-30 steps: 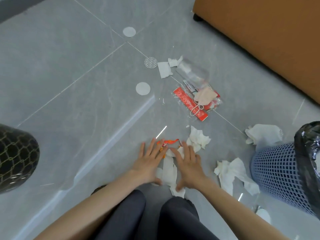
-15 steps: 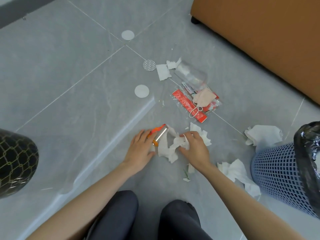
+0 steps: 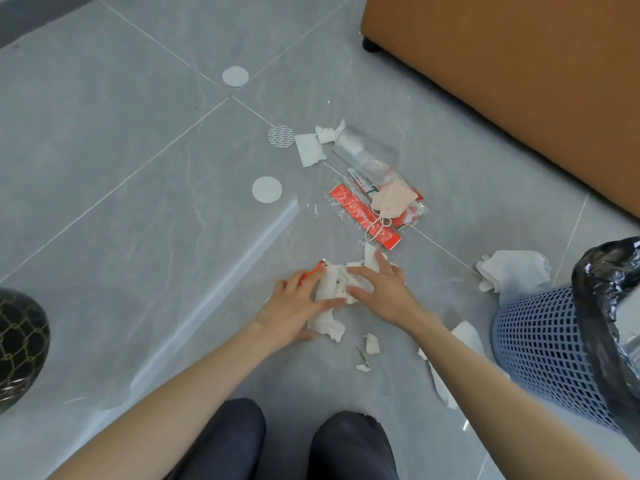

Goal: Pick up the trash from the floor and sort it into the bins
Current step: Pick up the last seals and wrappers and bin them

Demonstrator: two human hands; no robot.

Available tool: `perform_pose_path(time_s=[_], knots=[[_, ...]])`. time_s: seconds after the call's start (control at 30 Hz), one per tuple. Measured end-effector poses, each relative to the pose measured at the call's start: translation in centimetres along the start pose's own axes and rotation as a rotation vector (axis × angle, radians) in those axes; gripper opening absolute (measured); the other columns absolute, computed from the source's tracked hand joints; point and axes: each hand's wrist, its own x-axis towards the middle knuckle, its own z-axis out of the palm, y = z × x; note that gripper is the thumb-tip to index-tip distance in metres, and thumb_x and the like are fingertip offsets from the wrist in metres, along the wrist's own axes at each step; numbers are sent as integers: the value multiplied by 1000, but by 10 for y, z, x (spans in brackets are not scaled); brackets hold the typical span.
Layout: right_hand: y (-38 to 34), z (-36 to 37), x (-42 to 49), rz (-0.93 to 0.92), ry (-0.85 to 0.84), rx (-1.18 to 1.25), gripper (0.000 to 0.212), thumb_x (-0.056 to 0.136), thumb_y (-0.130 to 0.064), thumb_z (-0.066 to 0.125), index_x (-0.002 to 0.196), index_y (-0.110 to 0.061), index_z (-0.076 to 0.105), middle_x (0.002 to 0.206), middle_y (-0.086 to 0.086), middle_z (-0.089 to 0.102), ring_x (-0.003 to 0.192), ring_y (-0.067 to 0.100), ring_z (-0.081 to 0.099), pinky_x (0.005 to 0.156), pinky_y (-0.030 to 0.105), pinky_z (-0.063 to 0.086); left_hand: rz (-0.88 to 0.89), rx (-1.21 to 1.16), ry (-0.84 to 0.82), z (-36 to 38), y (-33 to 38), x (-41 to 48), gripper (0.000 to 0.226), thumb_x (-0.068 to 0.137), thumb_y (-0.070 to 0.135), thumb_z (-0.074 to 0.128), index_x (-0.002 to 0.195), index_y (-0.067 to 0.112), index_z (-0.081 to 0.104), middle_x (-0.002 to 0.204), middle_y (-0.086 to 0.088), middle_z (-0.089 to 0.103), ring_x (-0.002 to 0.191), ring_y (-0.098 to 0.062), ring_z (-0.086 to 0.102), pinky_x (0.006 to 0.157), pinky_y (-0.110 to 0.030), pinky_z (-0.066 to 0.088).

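Observation:
Crumpled white tissue (image 3: pixel 330 292) lies on the grey floor between my hands. My left hand (image 3: pixel 294 306) presses on its left side, with an orange strip (image 3: pixel 313 270) under the fingertips. My right hand (image 3: pixel 382 289) grips the tissue from the right, fingers curled over it. Farther out lie a red plastic wrapper (image 3: pixel 356 213), a pink face mask (image 3: pixel 393 199), a clear plastic bag (image 3: pixel 367 155) and more white tissue (image 3: pixel 512 271). A blue mesh bin (image 3: pixel 540 355) with a black liner (image 3: pixel 609 306) stands at the right. A black wire bin (image 3: pixel 19 344) is at the left edge.
An orange-brown cabinet (image 3: pixel 519 81) fills the upper right. White round discs (image 3: pixel 266 189) and a patterned disc (image 3: pixel 281 136) lie on the floor. Small tissue scraps (image 3: pixel 372 342) sit near my knees (image 3: pixel 287 445), and another tissue (image 3: pixel 465 337) lies beside the blue bin.
Both hands have drawn the tissue pieces together into one bunch between them. The orange strip is now mostly covered by my left fingers and the tissue.

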Motion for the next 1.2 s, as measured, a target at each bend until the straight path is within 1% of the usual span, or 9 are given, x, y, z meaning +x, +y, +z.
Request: perform_pose_path(time_s=[0.1, 0.23, 0.33, 0.43, 0.6, 0.67, 0.83, 1.03, 1.2], knots=[[-4, 7, -2, -35, 116, -65, 38, 93, -27, 55, 132, -27, 54, 151, 5, 29, 136, 25, 26, 104, 36, 36, 55, -110, 101, 7, -1, -6, 55, 73, 33, 76, 123, 41, 55, 136, -11, 44, 113, -33, 47, 82, -42, 52], [0, 18, -10, -29, 247, -49, 24, 87, -17, 63, 109, -17, 71, 127, 5, 56, 115, 22, 49, 86, 29, 44, 41, -178, 30, 11, -3, -11, 32, 90, 33, 55, 121, 23, 57, 124, 2, 44, 89, -3, 47, 71, -22, 44], [-1, 21, -13, 14, 270, -101, 15, 85, -15, 63, 94, -11, 74, 106, 5, 65, 95, 21, 57, 75, 28, 45, -77, -354, -15, 13, -9, -13, 34, 81, 9, 63, 113, 21, 61, 117, 0, 51, 100, -18, 54, 77, -31, 47], [-6, 17, -14, 84, 214, -118, 16, 85, -12, 60, 93, -7, 74, 96, 11, 70, 87, 26, 64, 74, 31, 48, -231, -491, 4, -3, -11, -19, 26, 85, 13, 63, 110, 19, 66, 113, -4, 57, 102, -24, 56, 85, -32, 45], [-15, -4, -20, 148, 164, 107, 15, 81, -12, 64, 83, 2, 70, 77, 17, 65, 68, 24, 56, 59, 25, 37, -344, -656, 176, -49, -21, -32, 28, 75, 32, 58, 94, 18, 74, 83, 1, 58, 79, -18, 55, 68, -27, 39], [-26, -21, -24, 107, 181, 206, 21, 78, -12, 66, 73, 7, 64, 65, 20, 56, 61, 18, 45, 53, 27, 32, -358, -662, 224, -70, -26, -37, 18, 77, 21, 65, 92, 18, 74, 83, -1, 62, 78, -18, 57, 69, -30, 43], [-85, -87, -47, -114, 308, 386, 46, 73, -7, 72, 41, -20, 41, 37, -9, 36, 44, 5, 30, 43, 16, 27, -418, -680, 446, -131, -33, -60, 17, 81, 6, 67, 95, 13, 74, 87, -2, 64, 80, -16, 57, 68, -22, 37], [-178, -150, -74, -369, 272, 528, 13, 74, -12, 73, 64, -10, 67, 50, -8, 47, 46, 2, 42, 48, 11, 38, -522, -701, 692, -209, -47, -121, 13, 79, 7, 71, 89, 15, 75, 74, 7, 65, 72, -12, 60, 68, -26, 49], [-274, -169, -91, -569, 218, 574, 5, 74, -10, 77, 75, -7, 73, 60, 0, 58, 60, 10, 56, 64, 29, 59, -628, -637, 864, -257, -65, -192, 18, 76, 4, 73, 93, 11, 74, 79, -3, 68, 73, -26, 65, 72, -35, 55]])
